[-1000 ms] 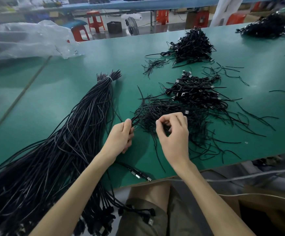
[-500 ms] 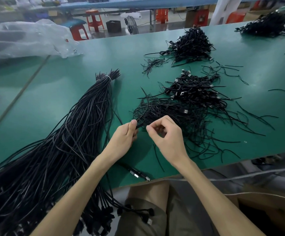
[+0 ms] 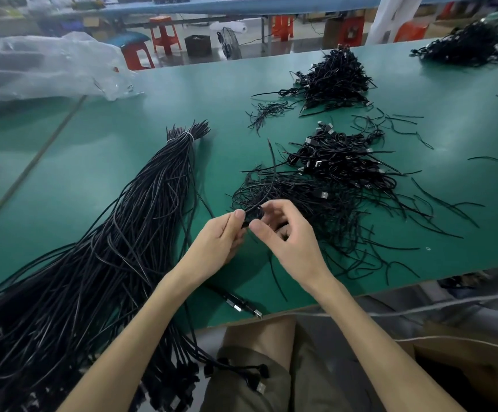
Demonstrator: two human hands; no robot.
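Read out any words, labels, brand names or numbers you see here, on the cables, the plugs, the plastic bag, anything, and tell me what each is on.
No text can be read.
The black cable pinched by the left hand and right hand: no print visible.
USB plug: bare metal, any marking too small to read.
Plastic bag: blurred, no lettering shows.

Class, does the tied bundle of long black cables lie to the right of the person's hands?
No: the bundle lies left of the left hand and right hand, which pinch a short cable.
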